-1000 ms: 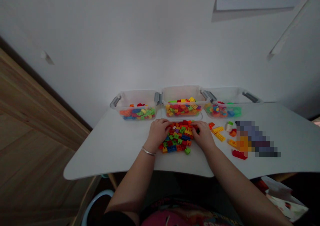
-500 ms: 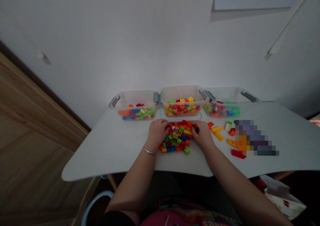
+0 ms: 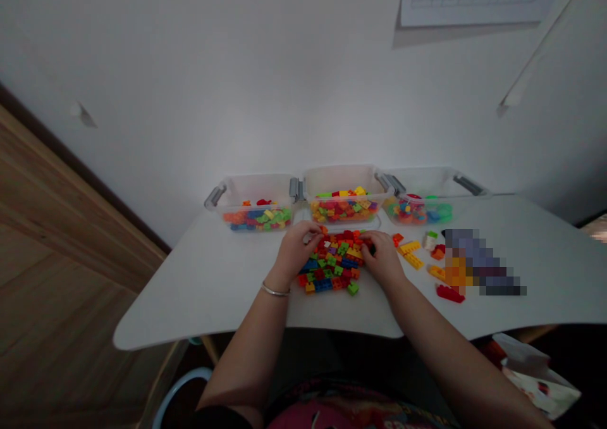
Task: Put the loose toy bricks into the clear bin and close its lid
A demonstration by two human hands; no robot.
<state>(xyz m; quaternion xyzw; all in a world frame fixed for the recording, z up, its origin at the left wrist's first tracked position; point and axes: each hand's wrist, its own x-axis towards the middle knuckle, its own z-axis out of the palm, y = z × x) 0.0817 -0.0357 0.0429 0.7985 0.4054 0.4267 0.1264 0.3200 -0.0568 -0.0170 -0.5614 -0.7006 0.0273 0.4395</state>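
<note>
The left hand point(image 3: 294, 250) has shifted slightly outward, an orange toy building brick point(image 3: 324, 230) at its fingertips (whether either grip is closed on anything, I cannot tell). Between it and the right hand point(image 3: 385, 257), interlocking bricks point(image 3: 336, 269) cover the counter point(image 3: 199, 296).

From my end I see a white table point(image 3: 190, 296). Three clear bins point(image 3: 344, 179) in a row along its back; mixed brick pile point(image 3: 334, 261) in front of the middle one; yellow bricks point(image 3: 410, 248), a red brick point(image 3: 450, 293) and a pixelated item point(image 3: 481, 258) further right.
</note>
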